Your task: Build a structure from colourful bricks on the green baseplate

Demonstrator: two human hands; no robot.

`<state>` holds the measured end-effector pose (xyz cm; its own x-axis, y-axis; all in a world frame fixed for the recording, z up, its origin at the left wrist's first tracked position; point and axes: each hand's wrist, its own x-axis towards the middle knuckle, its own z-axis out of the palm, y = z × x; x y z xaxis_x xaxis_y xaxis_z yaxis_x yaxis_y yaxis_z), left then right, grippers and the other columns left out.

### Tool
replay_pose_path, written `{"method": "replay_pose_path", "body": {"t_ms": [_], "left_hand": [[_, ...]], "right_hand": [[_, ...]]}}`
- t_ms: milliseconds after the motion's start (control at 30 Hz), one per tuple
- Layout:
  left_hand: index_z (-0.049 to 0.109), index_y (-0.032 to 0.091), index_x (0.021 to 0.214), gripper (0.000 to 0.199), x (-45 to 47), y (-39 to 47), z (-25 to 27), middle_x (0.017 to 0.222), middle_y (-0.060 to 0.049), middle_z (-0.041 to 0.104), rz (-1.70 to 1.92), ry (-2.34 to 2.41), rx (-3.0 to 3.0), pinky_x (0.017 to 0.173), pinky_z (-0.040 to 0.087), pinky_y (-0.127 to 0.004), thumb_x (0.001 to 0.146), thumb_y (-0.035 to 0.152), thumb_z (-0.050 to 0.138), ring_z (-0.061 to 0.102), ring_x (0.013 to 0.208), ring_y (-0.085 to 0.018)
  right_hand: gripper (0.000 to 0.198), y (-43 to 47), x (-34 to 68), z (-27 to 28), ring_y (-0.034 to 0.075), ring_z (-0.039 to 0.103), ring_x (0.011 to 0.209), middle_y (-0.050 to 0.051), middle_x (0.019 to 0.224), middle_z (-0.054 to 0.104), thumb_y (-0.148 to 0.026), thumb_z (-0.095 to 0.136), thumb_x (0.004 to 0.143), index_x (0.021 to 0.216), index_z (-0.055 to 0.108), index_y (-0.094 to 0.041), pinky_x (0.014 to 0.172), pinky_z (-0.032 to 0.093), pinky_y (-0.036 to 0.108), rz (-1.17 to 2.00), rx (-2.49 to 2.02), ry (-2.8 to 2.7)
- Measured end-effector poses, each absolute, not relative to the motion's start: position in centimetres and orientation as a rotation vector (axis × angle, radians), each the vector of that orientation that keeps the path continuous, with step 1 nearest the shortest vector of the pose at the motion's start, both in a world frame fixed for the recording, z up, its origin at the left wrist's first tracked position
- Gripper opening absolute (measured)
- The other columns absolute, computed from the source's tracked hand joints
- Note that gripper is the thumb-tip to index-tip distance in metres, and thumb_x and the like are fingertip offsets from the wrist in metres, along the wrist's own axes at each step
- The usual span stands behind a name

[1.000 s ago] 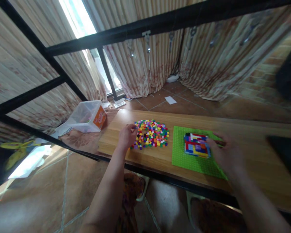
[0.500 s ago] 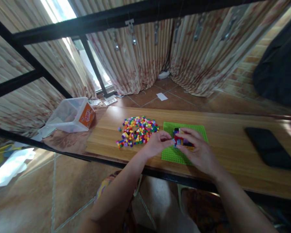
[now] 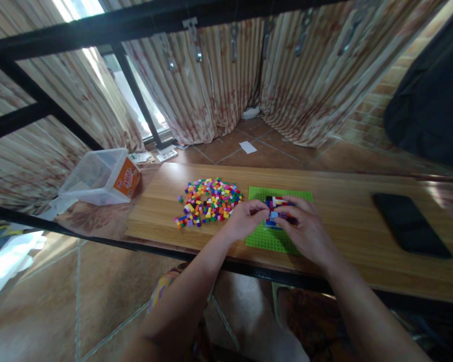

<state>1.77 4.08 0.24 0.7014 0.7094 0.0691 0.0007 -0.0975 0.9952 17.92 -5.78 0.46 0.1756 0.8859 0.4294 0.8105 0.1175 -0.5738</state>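
Note:
A green studded baseplate (image 3: pixel 260 241) lies on the wooden table, with a small block build (image 3: pixel 272 201) of red, blue, black and white toy bricks on it. Over the build, my right hand (image 3: pixel 305 226) pinches a light blue brick (image 3: pixel 274 214) between thumb and fingers. My left hand (image 3: pixel 246 220) is at the plate's left side, thumb and forefinger pressed together close to that brick. Whatever those left fingertips hold is too small to make out. Part of the build is hidden under my right fingers.
Loose coloured bricks (image 3: pixel 213 201) are heaped left of the plate. A black phone-like slab (image 3: pixel 411 224) lies on the table's right side. On the floor at left stands a clear plastic box (image 3: pixel 94 176) with an orange label. A dark metal bar (image 3: pixel 154 25) crosses above.
My fingertips have drawn together over the build, and the light blue brick now shows plainly at my right fingers. The whole view has shifted slightly.

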Motion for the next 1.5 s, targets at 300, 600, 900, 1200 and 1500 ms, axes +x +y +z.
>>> {"method": "replay_pose_path", "body": {"t_ms": [300,600,900,1200,1500], "left_hand": [[0.072,0.017,0.087,0.018,1.8,3.2,0.3,0.080,-0.001,0.071,0.575,0.738,2.003,0.068,0.043,-0.023,0.086,0.021,0.055,0.060,0.072,-0.013],[0.072,0.016,0.085,0.016,2.2,2.6,0.5,0.078,-0.001,0.069,0.625,0.781,2.090,0.063,0.041,-0.023,0.086,0.022,0.057,0.057,0.068,-0.012],[0.071,0.018,0.081,0.014,2.7,2.0,0.3,0.080,-0.002,0.070,0.672,0.863,2.089,0.067,0.045,-0.023,0.086,0.026,0.059,0.061,0.072,-0.013],[0.071,0.018,0.074,0.015,3.4,1.8,0.6,0.076,-0.001,0.071,0.664,0.976,2.060,0.067,0.045,-0.023,0.083,0.023,0.060,0.062,0.071,-0.013],[0.073,0.018,0.070,0.015,4.2,1.8,0.5,0.071,-0.001,0.072,0.637,1.095,1.910,0.064,0.046,-0.024,0.080,0.021,0.061,0.062,0.066,-0.013]], "right_hand": [[0.023,-5.7,18.3,-0.5,0.032,0.051,0.120,0.010,0.127,0.058,-0.037,0.061,0.083,0.099,0.073,-0.024,0.102,0.042,0.055,0.091,-1.796,-1.565],[0.029,-5.6,18.6,0.0,0.029,0.054,0.120,0.011,0.125,0.059,-0.039,0.061,0.081,0.103,0.070,-0.022,0.107,0.038,0.054,0.182,-1.801,-1.346],[0.042,-4.6,18.2,-1.2,0.031,0.055,0.117,0.014,0.119,0.061,-0.041,0.062,0.078,0.113,0.065,-0.019,0.105,0.038,0.055,0.206,-1.864,-1.202],[0.043,-4.4,17.8,-1.1,0.029,0.060,0.108,0.014,0.114,0.063,-0.039,0.062,0.075,0.112,0.065,-0.017,0.100,0.043,0.054,0.263,-1.845,-1.127],[0.047,-4.4,17.4,-1.5,0.028,0.059,0.110,0.014,0.117,0.061,-0.039,0.059,0.078,0.119,0.060,-0.017,0.100,0.044,0.052,0.230,-1.856,-1.144]]}}
